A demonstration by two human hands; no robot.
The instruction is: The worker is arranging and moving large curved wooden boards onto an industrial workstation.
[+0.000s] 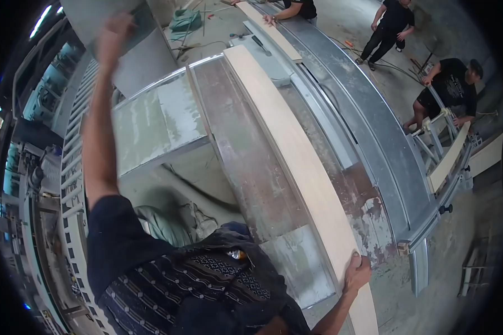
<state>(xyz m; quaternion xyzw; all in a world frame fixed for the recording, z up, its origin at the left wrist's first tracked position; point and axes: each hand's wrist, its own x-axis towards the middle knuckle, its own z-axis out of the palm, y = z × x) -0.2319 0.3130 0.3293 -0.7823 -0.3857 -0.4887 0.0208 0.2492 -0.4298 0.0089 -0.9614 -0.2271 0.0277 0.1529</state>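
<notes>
A long, pale wooden board lies lengthwise across the worn brown and grey table top. Near its close end, my right hand grips the board's right edge, with the thumb on the upper face. Far out to the left, my left arm is stretched forward and raised. My left hand is in front of a grey panel, apart from the board. Motion smears its fingers, and nothing can be made out in it.
Right of the board runs a grey metal sliding table with rails. At the far end, a co-worker's hand touches a second board. One person stands beyond; another bends over a frame. A roller rack stands left.
</notes>
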